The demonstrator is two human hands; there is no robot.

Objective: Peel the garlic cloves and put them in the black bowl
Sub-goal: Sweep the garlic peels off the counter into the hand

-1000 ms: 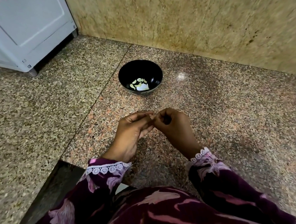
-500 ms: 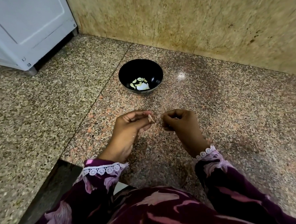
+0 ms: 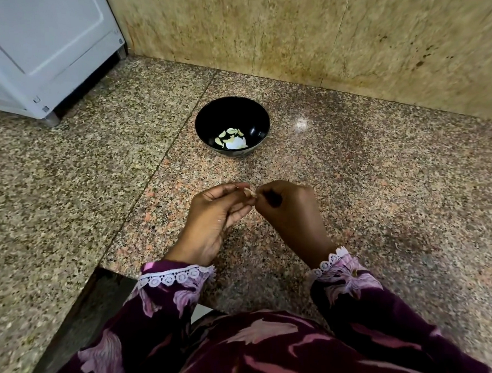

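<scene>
In two hands (image 3: 251, 203), one garlic clove (image 3: 251, 192).

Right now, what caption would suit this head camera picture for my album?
Both hands, left hand and right hand, pinch a garlic clove above the granite counter, near a black bowl holding peeled cloves.

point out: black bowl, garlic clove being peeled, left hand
black bowl (image 3: 256, 111), head view, on its inner far wall.
garlic clove (image 3: 251, 192), head view, on the bit showing between the fingertips.
left hand (image 3: 215, 216), head view, on the palm.
</scene>
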